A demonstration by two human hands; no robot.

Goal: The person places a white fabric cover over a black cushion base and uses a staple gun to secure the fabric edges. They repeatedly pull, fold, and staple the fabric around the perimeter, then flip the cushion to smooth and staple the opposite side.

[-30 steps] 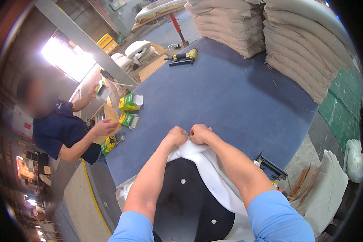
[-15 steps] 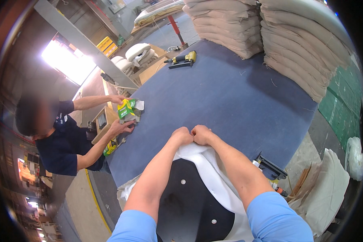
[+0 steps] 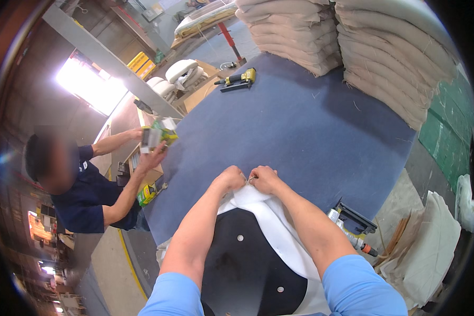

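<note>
A black seat panel (image 3: 237,268) with round light fittings lies face up in front of me. White padding (image 3: 268,208) is wrapped around its rim, with beige cloth at the outer edge. At the far end of the panel, my left hand (image 3: 231,179) is closed with its fingers pinched on the edge of the fabric cover. My right hand (image 3: 265,179) is closed beside it, pinching the same edge. A small beige bit shows between the fingertips; the rest of the grip is hidden by the hands.
A blue-grey table (image 3: 300,131) carries a yellow staple gun (image 3: 239,80) at its far edge and a black staple gun (image 3: 354,218) on the right. Stacked beige cushions (image 3: 389,58) stand at far right. To the left, a co-worker (image 3: 89,184) handles a green-yellow box (image 3: 160,136).
My hands stay at the fabric edge, a little farther apart, with a beige bit now showing between them. The co-worker has lifted and turned the green-yellow box away from the table.
</note>
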